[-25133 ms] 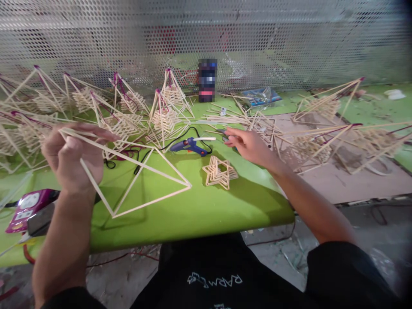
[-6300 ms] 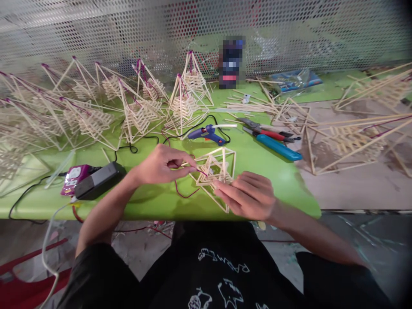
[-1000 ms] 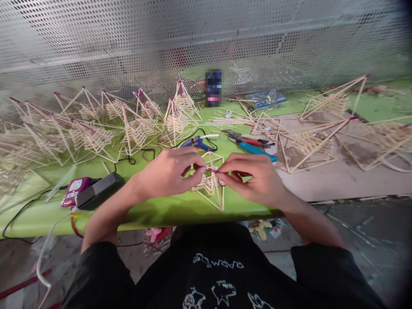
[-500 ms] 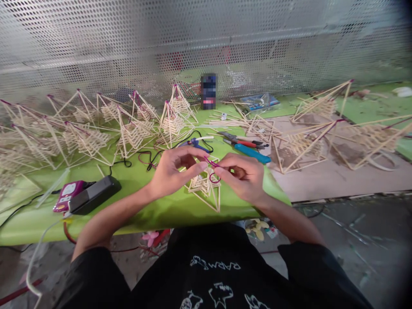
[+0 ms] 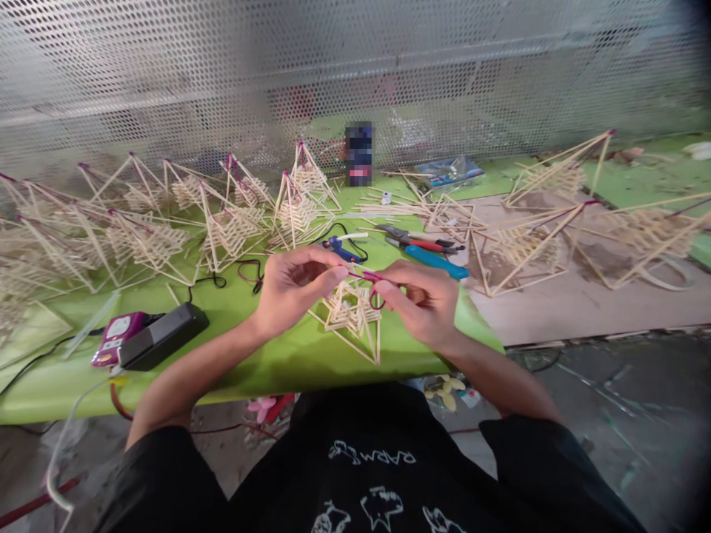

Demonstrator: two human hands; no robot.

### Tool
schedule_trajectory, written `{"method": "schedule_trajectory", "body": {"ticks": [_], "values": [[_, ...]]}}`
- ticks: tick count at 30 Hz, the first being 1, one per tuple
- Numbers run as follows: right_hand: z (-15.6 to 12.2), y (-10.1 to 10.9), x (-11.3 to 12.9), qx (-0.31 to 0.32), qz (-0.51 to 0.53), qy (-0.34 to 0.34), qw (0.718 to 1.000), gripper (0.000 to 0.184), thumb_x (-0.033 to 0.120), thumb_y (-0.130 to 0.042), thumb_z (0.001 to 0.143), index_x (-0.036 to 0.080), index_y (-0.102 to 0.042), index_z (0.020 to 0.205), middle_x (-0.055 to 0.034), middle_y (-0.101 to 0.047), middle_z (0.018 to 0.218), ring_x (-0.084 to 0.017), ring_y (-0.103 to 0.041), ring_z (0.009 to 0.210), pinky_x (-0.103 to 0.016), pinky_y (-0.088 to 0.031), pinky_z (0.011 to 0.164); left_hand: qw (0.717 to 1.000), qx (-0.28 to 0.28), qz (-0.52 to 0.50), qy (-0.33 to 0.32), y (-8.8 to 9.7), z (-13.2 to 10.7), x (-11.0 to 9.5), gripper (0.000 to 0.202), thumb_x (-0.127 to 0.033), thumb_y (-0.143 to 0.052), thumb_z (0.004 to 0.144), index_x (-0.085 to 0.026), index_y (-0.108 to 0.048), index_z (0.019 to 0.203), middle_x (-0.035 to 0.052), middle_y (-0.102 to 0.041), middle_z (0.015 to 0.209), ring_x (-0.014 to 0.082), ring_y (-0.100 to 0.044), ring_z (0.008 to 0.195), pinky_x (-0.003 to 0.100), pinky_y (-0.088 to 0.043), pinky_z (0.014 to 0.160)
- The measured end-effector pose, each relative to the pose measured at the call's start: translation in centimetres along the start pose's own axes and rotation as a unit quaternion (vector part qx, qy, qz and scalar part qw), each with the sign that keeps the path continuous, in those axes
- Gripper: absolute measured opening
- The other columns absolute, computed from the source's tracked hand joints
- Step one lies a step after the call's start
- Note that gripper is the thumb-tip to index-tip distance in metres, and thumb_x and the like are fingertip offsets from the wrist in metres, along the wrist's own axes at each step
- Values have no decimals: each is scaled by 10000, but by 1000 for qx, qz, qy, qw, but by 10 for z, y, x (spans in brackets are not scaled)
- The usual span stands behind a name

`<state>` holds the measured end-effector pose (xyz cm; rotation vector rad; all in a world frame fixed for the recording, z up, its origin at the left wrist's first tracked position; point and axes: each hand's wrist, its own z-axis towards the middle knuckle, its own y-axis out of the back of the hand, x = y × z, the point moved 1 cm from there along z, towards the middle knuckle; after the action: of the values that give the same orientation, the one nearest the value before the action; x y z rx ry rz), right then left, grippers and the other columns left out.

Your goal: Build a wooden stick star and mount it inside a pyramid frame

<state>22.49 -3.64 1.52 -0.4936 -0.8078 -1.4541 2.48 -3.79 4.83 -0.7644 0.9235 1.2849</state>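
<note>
A thin purple cord point(image 5: 376, 298) stretches between my two hands, with a small loop hanging by the right fingers. My left hand point(image 5: 297, 289) pinches one end between thumb and fingertips. My right hand point(image 5: 422, 302) pinches the cord close to the loop. Beneath the hands, on the green sheet, lies a small frame of pale wooden sticks point(image 5: 349, 314), stacked in layers with a pointed stick corner toward me. Parts of it are hidden by my fingers. Just behind sits a blue glue gun point(image 5: 340, 248) with a whitish stick in its back.
Several finished-looking stick pyramids with purple tips point(image 5: 230, 222) crowd the left; others point(image 5: 533, 248) stand on a board at right. Pliers with teal handles point(image 5: 436, 261) and red-handled cutters point(image 5: 425, 242) lie behind my right hand. A purple power socket point(image 5: 122, 337) and black adapter point(image 5: 165, 337) sit front left.
My hands have moved slightly apart, drawing the purple cord straighter between them. The loop has shifted a little to the right.
</note>
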Motion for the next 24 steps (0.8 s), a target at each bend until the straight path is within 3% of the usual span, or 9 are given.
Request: {"method": "schedule_trajectory", "body": {"ticks": [4, 7, 10, 14, 18, 24], "values": [[0, 5, -4, -89, -3, -18, 996, 140, 349, -655, 927, 257, -760, 930, -31, -696, 769, -142, -577, 568, -302, -427, 476, 1000, -23, -2, -11, 8, 5, -1, 57, -223, -779, 817, -167, -770, 819, 17, -716, 702, 50, -553, 461, 164, -475, 419], [2, 6, -3, -121, -28, 6, 992, 167, 354, -604, 943, 261, -715, 862, -52, -692, 807, -197, -638, 715, -368, -518, 613, 999, -2, 36, -11, 9, 7, 0, 61, -227, -788, 813, -168, -776, 822, 33, -743, 761, 58, -584, 503, 168, -482, 443], [5, 2, 2, -51, -56, 47, 996, 183, 309, -576, 946, 254, -661, 794, -54, -685, 816, -213, -652, 797, -402, -539, 714, 997, 38, 72, 0, 5, 5, 2, 77, -243, -797, 816, -174, -791, 849, 52, -759, 814, 77, -617, 569, 181, -502, 479], [5, -4, 4, 42, -46, 98, 993, 94, 215, -588, 914, 234, -629, 832, -62, -670, 949, -191, -642, 819, -386, -530, 733, 994, 71, 76, 17, -1, -1, 4, 76, -238, -798, 826, -185, -808, 880, 58, -761, 825, 79, -618, 589, 180, -486, 481], [4, -6, 2, 56, -31, 114, 991, 83, 161, -598, 891, 233, -618, 854, -54, -649, 969, -180, -637, 828, -371, -525, 734, 995, 78, 58, 26, -3, -4, 4, 81, -252, -816, 812, -203, -811, 877, 43, -749, 809, 65, -581, 536, 186, -470, 459], [5, -7, 2, 66, -33, 125, 989, 84, 150, -589, 882, 222, -610, 846, -62, -633, 956, -181, -630, 833, -364, -526, 726, 993, 87, 74, 11, -5, -5, 6, 80, -266, -805, 823, -197, -808, 863, 49, -745, 780, 93, -616, 597, 205, -495, 505]]}}
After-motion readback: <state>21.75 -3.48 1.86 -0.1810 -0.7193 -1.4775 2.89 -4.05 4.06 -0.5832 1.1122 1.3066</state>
